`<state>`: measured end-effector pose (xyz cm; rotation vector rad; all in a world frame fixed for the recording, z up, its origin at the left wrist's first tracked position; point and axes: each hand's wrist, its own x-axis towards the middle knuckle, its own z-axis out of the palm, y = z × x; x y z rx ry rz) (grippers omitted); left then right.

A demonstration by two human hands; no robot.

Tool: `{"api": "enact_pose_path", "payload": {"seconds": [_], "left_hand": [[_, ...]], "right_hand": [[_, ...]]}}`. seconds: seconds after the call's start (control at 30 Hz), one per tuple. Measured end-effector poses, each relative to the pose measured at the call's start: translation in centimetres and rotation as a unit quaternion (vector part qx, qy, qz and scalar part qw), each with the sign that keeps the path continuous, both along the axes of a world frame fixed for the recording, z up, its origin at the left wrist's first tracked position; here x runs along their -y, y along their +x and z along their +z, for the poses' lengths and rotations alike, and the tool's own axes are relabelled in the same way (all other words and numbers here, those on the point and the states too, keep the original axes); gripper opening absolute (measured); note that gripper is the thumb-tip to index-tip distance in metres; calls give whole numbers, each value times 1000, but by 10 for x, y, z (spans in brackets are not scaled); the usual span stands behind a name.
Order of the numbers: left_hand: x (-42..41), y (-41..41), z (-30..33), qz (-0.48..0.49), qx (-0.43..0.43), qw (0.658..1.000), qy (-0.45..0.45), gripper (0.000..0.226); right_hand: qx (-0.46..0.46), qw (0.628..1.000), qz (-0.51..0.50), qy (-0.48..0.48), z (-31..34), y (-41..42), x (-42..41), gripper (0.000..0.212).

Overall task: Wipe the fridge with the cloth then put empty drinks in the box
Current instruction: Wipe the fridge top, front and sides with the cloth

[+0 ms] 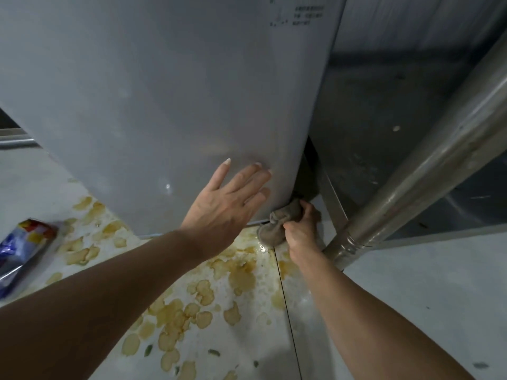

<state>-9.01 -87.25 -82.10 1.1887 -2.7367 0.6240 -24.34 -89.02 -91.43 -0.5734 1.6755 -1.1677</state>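
The grey fridge (164,91) fills the upper left of the head view, its door face smooth with faint smears. My left hand (227,198) lies flat against the lower part of the door, fingers straight and spread. My right hand (300,229) grips a bunched beige cloth (277,223) at the fridge's bottom right corner, close to the floor. No box or drink bottle is in view.
A yellow-brown spill (192,303) spreads in blotches over the pale floor below the fridge. A blue, red and yellow packet (22,250) lies at the left. A thick metal pipe (428,157) slants up at the right, beside a steel panel (384,111).
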Motion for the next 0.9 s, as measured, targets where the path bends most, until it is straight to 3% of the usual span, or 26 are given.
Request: {"api": "enact_pose_path", "payload": {"seconds": [0.23, 0.8, 0.9], "left_hand": [[7, 5, 5, -28, 17, 999, -32, 57], [3, 6, 93, 2, 13, 989, -146, 53], [2, 3, 119, 9, 4, 988, -152, 56]], "right_hand": [[-64, 997, 37, -34, 18, -4, 3, 63], [1, 974, 0, -225, 148, -3, 5, 57], [-31, 965, 15, -260, 180, -9, 7, 56]]}}
